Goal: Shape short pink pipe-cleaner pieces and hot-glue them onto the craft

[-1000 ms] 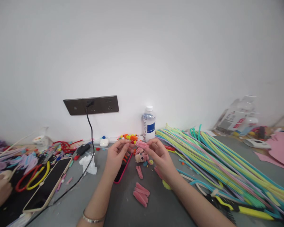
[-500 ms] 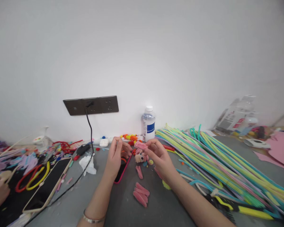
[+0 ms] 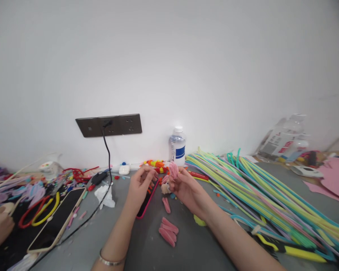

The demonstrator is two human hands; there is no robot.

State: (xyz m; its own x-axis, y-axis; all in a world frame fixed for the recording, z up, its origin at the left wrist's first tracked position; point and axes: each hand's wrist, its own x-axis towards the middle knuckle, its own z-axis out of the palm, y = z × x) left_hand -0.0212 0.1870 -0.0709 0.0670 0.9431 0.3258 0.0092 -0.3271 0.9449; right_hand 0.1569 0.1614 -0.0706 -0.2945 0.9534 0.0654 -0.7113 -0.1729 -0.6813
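My right hand [image 3: 188, 190] pinches a folded piece of pink pipe cleaner [image 3: 173, 170], raised in front of the bottle. To its left, my left hand [image 3: 141, 184] is closed, thumb against curled fingers, above a phone in a pink case [image 3: 147, 203]. Whatever its fingertips may hold is too small to make out. Partly hidden behind my right hand lies a small beige figure [image 3: 165, 188] with pink parts. Nearer me on the grey table are a bent pink pipe cleaner piece [image 3: 166, 205] and a small pile of pink pieces [image 3: 168, 231].
A bottle with a white cap [image 3: 177, 146] stands by the wall. Long pastel pipe cleaners [image 3: 251, 184] cover the right, with yellow-handled pliers [image 3: 302, 253] in front. At left are a larger phone [image 3: 58, 222], a black cable [image 3: 109, 158], a tissue [image 3: 105, 196] and another person's hand [image 3: 0, 227].
My right hand has turned, bringing the pink pipe cleaner piece more upright and slightly right. My left hand's fingers have drawn closer together. The figure is now more covered.
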